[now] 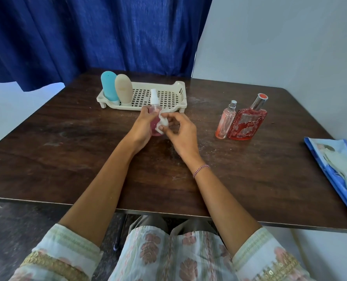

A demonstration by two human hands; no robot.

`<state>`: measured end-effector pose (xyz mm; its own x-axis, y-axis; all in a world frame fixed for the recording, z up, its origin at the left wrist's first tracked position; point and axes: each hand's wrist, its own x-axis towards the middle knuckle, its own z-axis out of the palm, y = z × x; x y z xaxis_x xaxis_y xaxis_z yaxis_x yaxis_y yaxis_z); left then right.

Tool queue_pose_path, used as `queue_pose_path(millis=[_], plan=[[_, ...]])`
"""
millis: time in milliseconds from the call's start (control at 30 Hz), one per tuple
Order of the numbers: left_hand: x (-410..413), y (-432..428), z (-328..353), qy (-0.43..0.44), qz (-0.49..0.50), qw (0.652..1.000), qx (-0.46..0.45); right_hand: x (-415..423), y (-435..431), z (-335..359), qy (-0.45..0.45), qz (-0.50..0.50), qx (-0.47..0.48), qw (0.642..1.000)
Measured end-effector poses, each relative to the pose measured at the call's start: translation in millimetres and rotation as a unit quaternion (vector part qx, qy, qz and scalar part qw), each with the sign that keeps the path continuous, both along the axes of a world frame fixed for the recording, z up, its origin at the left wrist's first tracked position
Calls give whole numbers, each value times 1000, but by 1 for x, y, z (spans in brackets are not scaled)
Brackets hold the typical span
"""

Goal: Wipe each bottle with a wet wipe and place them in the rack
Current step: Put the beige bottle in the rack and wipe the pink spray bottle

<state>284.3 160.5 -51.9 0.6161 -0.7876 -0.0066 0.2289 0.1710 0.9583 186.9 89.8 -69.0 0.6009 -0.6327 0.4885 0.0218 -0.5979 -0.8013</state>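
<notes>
Pink spray bottle [156, 110] upright at mid-desk [67, 159], just in front of rack [168, 94]. Left hand [143, 126] wrapped round its body, right hand [181, 132] pinching wet wipe [163, 121] against it. Probably light plastic, slick when wet; grip mid-body, not the cap.

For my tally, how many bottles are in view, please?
5: blue bottle and beige bottle in the rack, pink spray bottle in the left hand, slim bottle and red bottle on the table. None seems hidden.

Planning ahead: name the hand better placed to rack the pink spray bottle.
Left. The left hand grips the pink spray bottle just before the rack; the right hand pinches the wet wipe.
</notes>
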Motion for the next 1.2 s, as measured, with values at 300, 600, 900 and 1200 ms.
queue_pose_path(millis=[300, 600, 900, 1200], plan=[[7, 8, 7, 259, -28, 954, -147, -3, 4, 5, -29, 50, -50, 997], [3, 5, 7, 277, -109, 934, -199, -5, 2, 6, -72, 26, -48, 996], [-2, 2, 9, 284, -44, 935, -205, -10, -1, 9, -70, 8, -36, 997], [-2, 1, 9, 222, -29, 967, -123, -7, 6, 8, -8, 6, -139, 990]])
